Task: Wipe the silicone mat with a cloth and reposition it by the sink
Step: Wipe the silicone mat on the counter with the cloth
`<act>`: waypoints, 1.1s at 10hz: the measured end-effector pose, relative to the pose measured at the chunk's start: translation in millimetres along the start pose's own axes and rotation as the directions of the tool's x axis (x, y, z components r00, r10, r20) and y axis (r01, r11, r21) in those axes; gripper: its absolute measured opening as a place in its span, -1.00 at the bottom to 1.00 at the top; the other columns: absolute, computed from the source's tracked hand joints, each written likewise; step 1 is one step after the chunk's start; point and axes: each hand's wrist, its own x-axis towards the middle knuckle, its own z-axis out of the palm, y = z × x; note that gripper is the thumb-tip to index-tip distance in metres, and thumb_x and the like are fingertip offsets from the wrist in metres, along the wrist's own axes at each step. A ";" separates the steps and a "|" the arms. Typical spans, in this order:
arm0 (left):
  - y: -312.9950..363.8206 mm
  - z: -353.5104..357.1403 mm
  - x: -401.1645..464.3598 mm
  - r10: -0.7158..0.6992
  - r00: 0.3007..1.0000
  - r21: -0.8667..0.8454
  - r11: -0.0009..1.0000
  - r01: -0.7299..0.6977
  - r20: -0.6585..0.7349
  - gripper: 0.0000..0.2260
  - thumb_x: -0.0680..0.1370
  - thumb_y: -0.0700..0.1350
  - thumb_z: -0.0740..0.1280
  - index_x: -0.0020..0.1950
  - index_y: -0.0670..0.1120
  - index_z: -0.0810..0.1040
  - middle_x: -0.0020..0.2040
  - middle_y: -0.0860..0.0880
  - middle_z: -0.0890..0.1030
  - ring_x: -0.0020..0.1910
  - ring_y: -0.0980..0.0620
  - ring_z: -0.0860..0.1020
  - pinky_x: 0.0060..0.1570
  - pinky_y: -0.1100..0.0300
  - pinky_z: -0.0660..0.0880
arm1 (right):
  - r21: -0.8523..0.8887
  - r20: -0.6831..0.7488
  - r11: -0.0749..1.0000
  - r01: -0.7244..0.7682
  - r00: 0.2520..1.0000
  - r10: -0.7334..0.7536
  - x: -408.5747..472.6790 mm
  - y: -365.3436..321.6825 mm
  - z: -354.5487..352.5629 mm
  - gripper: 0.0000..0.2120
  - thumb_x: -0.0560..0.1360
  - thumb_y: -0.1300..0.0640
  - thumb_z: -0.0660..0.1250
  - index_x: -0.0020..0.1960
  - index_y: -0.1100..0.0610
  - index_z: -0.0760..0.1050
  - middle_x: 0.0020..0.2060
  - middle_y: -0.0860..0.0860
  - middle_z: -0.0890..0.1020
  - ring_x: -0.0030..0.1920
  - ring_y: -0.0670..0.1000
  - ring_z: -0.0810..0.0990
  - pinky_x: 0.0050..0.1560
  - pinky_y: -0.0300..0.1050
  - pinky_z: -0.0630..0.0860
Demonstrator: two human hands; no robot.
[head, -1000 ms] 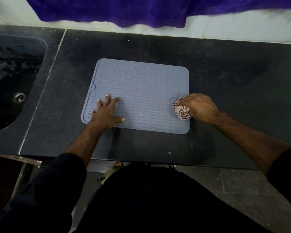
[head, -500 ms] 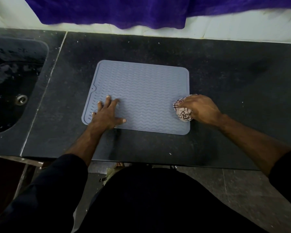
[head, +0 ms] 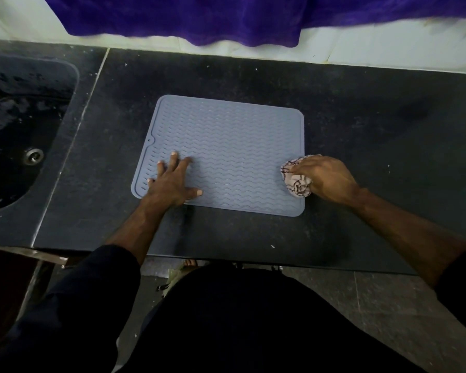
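The left hand (head: 172,181) lay flat on the near-left part of the silicone mat (head: 234,149), fingers spread and straight, thumb out toward the right. The right hand (head: 326,179) was curled round a bunched cloth (head: 296,179), pale with dark lines, pressed onto the mat's right edge near its front corner; part of the wad was hidden under the fingers.

The mat lay flat on the dark countertop (head: 361,103), roughly in the middle, well apart from the sink (head: 16,125) on the left. Bare counter showed on all four sides: a broad band to the right, a narrower strip between the mat's left edge and the pale seam beside the sink, and room both behind it and toward the counter's front edge. The mat was nearly square, so no long axis could be told; it sat slightly skewed to the counter, and a small notch in its raised rim faced the sink.

The sink was cut off at the left border, its dark basin hard to read beyond the drain (head: 34,155). A purple cloth (head: 186,20) hung along the white wall behind, cut off by the top border.
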 end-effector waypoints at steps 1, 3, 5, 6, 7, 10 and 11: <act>0.2 0.0 0.0 -0.005 1.000 0.004 1.000 0.005 0.002 -0.14 0.45 0.10 0.44 0.57 0.14 -0.05 0.58 -0.01 -0.23 0.52 -0.24 -0.23 0.37 -0.43 -0.06 | 0.029 -0.037 0.999 0.022 0.999 -0.021 8.9 -11.0 -3.9 -0.56 0.36 0.22 0.48 0.23 0.17 0.55 0.22 0.16 0.58 0.27 0.18 0.51 0.33 0.11 0.35; 1.6 -2.1 -1.1 0.008 1.000 -0.021 1.000 -0.008 0.010 -0.16 0.45 0.06 0.45 0.56 0.14 -0.02 0.58 -0.03 -0.21 0.52 -0.25 -0.23 0.37 -0.43 -0.08 | -0.008 -0.024 0.995 0.096 0.995 -0.096 16.9 -34.2 16.1 -0.51 0.39 0.30 0.41 0.31 0.12 0.49 0.35 0.06 0.47 0.39 0.09 0.38 0.43 0.01 0.24; 3.4 -2.9 -2.7 0.008 1.000 -0.032 0.999 -0.008 0.009 -0.15 0.45 0.06 0.45 0.57 0.13 -0.02 0.58 -0.03 -0.21 0.52 -0.24 -0.24 0.38 -0.43 -0.09 | 0.005 -0.076 0.998 0.065 0.995 -0.065 -6.0 -6.6 7.5 -0.58 0.32 0.34 0.46 0.17 0.20 0.58 0.20 0.15 0.60 0.24 0.16 0.55 0.31 0.10 0.37; 3.0 -2.2 -2.1 0.005 1.000 -0.028 1.000 -0.005 0.009 -0.14 0.45 0.07 0.45 0.57 0.12 -0.04 0.58 -0.03 -0.22 0.52 -0.24 -0.24 0.38 -0.42 -0.10 | 0.029 -0.086 0.998 0.048 0.995 -0.046 1.0 -13.6 4.5 -0.58 0.33 0.28 0.47 0.19 0.20 0.57 0.21 0.16 0.59 0.26 0.17 0.52 0.33 0.10 0.34; 1.9 -1.9 -0.7 0.008 1.000 -0.032 0.999 -0.008 0.011 -0.14 0.45 0.07 0.45 0.57 0.13 -0.04 0.58 -0.03 -0.22 0.52 -0.24 -0.24 0.37 -0.43 -0.09 | 0.016 -0.045 0.993 0.115 0.992 -0.114 15.2 -35.7 9.8 -0.51 0.37 0.25 0.46 0.28 0.14 0.51 0.33 0.10 0.50 0.37 0.15 0.40 0.41 0.08 0.27; 0.9 -0.7 -0.5 0.000 1.000 -0.036 0.999 0.000 0.005 -0.14 0.44 0.07 0.46 0.57 0.13 -0.04 0.58 -0.02 -0.22 0.52 -0.23 -0.24 0.37 -0.43 -0.09 | 0.012 -0.035 0.996 0.087 0.996 -0.087 1.3 -15.8 8.9 -0.51 0.35 0.27 0.48 0.27 0.15 0.52 0.29 0.09 0.53 0.34 0.11 0.45 0.40 0.04 0.30; 0.5 -0.4 -0.1 0.003 1.000 -0.030 1.000 -0.003 0.002 -0.13 0.44 0.08 0.46 0.57 0.13 -0.04 0.58 -0.02 -0.22 0.52 -0.24 -0.23 0.37 -0.44 -0.08 | 0.024 -0.049 0.995 0.100 0.994 -0.099 6.2 -24.6 7.5 -0.49 0.31 0.24 0.52 0.25 0.15 0.54 0.28 0.11 0.54 0.33 0.14 0.46 0.39 0.06 0.29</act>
